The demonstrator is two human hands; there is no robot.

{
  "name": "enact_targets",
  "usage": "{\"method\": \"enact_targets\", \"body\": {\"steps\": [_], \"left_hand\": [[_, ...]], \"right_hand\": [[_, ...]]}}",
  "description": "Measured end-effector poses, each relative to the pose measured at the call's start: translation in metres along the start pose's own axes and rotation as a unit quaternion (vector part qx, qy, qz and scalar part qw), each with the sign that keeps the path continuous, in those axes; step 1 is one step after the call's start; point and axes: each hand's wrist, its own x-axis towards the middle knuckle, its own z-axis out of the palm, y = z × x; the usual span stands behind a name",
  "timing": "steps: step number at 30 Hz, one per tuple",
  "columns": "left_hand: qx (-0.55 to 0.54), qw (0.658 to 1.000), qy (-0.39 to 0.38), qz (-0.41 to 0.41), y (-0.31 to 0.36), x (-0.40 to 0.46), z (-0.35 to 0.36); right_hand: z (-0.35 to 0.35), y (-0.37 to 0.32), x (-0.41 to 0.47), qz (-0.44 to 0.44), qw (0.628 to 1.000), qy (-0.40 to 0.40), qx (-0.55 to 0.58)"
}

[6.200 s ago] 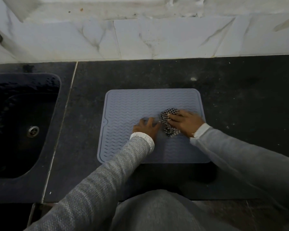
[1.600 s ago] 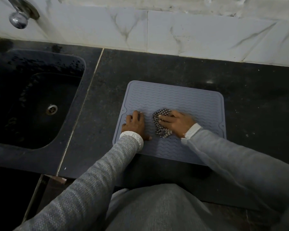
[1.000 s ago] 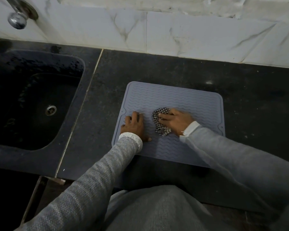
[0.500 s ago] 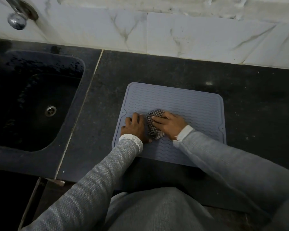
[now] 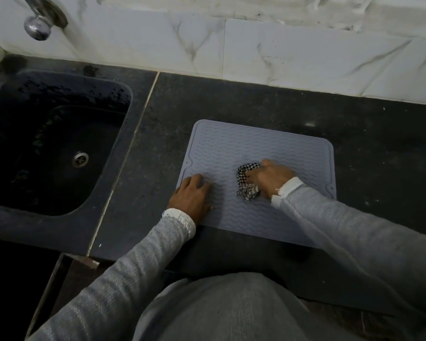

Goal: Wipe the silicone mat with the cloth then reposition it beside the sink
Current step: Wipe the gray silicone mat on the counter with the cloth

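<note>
A grey silicone mat (image 5: 244, 148) with a wavy ribbed surface lies flat on the dark counter, a short way right of the sink. My right hand (image 5: 271, 177) presses a crumpled black-and-white checked cloth (image 5: 246, 183) onto the middle of the mat. My left hand (image 5: 191, 196) rests palm down on the mat's near left corner, fingers together, holding nothing. The mat's near right edge is hidden under my right sleeve.
A black sink (image 5: 47, 143) with a metal drain (image 5: 80, 158) sits at the left, a chrome tap (image 5: 38, 25) above it. White marble tiles (image 5: 280, 52) back the dark counter (image 5: 379, 143). A seam in the counter (image 5: 133, 139) runs between sink and mat.
My right hand has slid the cloth to the right, away from my left hand, toward the mat's middle. My left hand has stayed on the near left corner.
</note>
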Motion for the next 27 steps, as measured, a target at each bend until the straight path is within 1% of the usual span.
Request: {"method": "enact_targets", "body": {"steps": [2,5,6,7,8,10,11,14,17,19,20,22,24,25,27], "left_hand": [[0.001,1.0,-0.013,0.003,-0.002,-0.005,0.0],[-0.009,1.0,-0.009,-0.002,0.001,-0.009,0.002],[-0.012,1.0,-0.004,-0.005,0.002,-0.009,0.003],[-0.017,1.0,-0.002,-0.01,0.003,-0.009,0.004],[-0.024,1.0,-0.002,-0.017,0.004,-0.009,0.005],[-0.037,0.999,-0.004,-0.025,0.003,-0.009,0.006],[-0.038,0.999,-0.007,-0.024,0.002,-0.008,0.006],[-0.05,0.998,-0.012,-0.023,0.001,-0.008,0.005],[-0.052,0.998,-0.019,-0.02,0.001,-0.008,0.005],[-0.048,0.998,-0.019,-0.024,0.001,-0.008,0.006],[-0.049,0.998,-0.017,-0.026,0.002,-0.009,0.007],[-0.055,0.998,-0.013,-0.03,0.002,-0.01,0.008],[-0.064,0.997,-0.005,-0.038,0.003,-0.01,0.008],[-0.069,0.997,-0.001,-0.041,0.003,-0.01,0.008],[-0.065,0.997,0.002,-0.042,0.004,-0.011,0.008]], "right_hand": [[-0.012,-0.009,0.009,0.008,0.999,0.03,0.042],[-0.025,-0.03,0.026,-0.036,0.99,0.121,0.07],[-0.027,-0.039,0.033,-0.055,0.987,0.134,0.067],[-0.028,-0.049,0.039,-0.071,0.988,0.126,0.052],[-0.026,-0.058,0.045,-0.079,0.992,0.098,0.024],[-0.016,-0.069,0.051,-0.074,0.996,0.027,-0.032],[-0.009,-0.067,0.05,-0.065,0.997,0.013,-0.042],[0.005,-0.046,0.034,-0.065,0.996,0.011,-0.056],[0.003,-0.027,0.018,-0.066,0.994,-0.012,-0.084],[-0.004,-0.025,0.019,-0.061,0.995,0.0,-0.08],[-0.008,-0.027,0.021,-0.05,0.997,0.019,-0.056],[-0.015,-0.037,0.03,-0.046,0.995,0.082,0.016],[-0.017,-0.053,0.043,-0.074,0.987,0.133,0.057],[-0.015,-0.062,0.048,-0.088,0.986,0.133,0.049],[-0.003,-0.07,0.055,-0.094,0.992,0.083,0.003]]}}
